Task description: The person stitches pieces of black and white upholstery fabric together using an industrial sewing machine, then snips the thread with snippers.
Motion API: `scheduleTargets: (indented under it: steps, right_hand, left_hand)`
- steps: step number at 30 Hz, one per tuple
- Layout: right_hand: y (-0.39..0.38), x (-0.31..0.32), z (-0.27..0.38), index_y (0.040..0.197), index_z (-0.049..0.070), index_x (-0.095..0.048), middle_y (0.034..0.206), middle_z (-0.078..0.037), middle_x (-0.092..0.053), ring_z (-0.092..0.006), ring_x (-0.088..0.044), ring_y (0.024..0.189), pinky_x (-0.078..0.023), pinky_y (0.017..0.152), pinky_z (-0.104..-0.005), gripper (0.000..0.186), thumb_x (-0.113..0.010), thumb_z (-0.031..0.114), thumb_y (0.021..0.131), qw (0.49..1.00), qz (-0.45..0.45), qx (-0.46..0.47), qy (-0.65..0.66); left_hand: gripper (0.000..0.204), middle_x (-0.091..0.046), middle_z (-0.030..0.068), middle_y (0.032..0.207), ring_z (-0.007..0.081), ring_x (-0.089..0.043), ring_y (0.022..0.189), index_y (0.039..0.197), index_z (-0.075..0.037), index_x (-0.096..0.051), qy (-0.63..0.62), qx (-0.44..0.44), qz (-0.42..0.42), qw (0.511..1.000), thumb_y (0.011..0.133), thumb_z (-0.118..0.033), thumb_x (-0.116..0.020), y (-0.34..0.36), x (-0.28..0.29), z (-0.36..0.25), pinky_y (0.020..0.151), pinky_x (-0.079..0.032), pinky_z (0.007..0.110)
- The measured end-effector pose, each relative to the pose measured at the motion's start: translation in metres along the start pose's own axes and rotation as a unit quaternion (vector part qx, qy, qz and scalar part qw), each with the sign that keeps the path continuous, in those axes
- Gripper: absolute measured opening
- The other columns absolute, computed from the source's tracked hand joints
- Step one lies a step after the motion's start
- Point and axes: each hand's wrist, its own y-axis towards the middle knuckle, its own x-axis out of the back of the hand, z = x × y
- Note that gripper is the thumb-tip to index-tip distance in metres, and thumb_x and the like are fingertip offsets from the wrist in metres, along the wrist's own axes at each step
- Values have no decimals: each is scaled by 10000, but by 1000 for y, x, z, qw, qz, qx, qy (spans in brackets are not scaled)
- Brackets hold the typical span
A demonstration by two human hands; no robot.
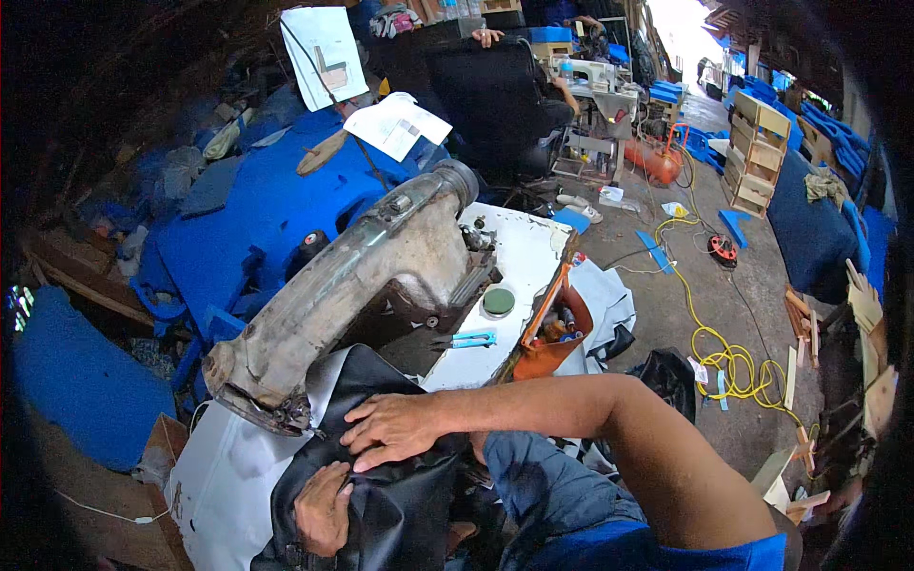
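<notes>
A worn, grey-beige industrial sewing machine stands on a white table. Black leather-like material lies bunched at its needle end and drapes toward me. My right hand rests palm down on this material, fingers spread, just right of the machine's needle end. Closer to me, my left hand is bent over a fold of it, fingers together; its fingertips are partly hidden. Blue-handled thread snips and a round green disc lie on the tabletop right of the machine.
An orange pouch with small items hangs at the table's right edge. Blue foam pieces are heaped at left. Yellow cable coils on the floor. Beyond are a wooden drawer frame, a red compressor and another person's hand.
</notes>
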Motion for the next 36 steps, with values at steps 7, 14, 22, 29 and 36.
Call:
scheduleTargets:
  steps: [7,14,22,29,36]
  right_hand:
    - [-28,-4,29,1137,5,-734,1315,-150,-672,-391,-538,1344,-419,1131,-491,530,-540,489,1039,982,-158,-59,-87]
    - [-160,38,48,1102,49,-731,1199,-134,-722,-345,-641,1184,-485,1060,-484,215,-699,147,913,892,-339,-168,-248]
    - [-218,96,-3,1403,27,-609,1483,-167,-582,-472,-403,1446,-301,1188,-584,531,-530,423,1057,856,-185,-309,-370]
    - [-197,92,-7,1367,29,-645,1428,-177,-624,-471,-422,1439,-312,1188,-600,507,-523,414,1060,859,-162,-350,-337]
    - [-95,93,73,1312,34,-674,1440,-149,-625,-376,-459,1442,-348,1206,-498,410,-614,190,938,964,-198,-162,-71]
  left_hand:
    - [324,-713,221,1244,417,-660,1194,1232,32,-702,38,19,-17,999,949,-123,-671,14,-4,-17,1088,-476,508]
    - [298,-715,193,1255,377,-658,1219,1170,40,-734,59,-17,-16,998,910,-104,-710,8,-1,-3,1094,-481,488]
    - [266,-688,202,1285,393,-645,1238,1134,47,-732,53,-13,-18,998,904,-88,-725,7,-7,-11,1070,-489,469]
    - [292,-679,183,1312,378,-615,1289,1166,-7,-754,87,3,-19,996,921,-166,-736,-13,-1,2,1138,-456,481]
    - [330,-622,243,1406,392,-562,1367,1160,20,-749,43,-14,-17,999,935,-221,-747,0,-10,3,1207,-391,498]
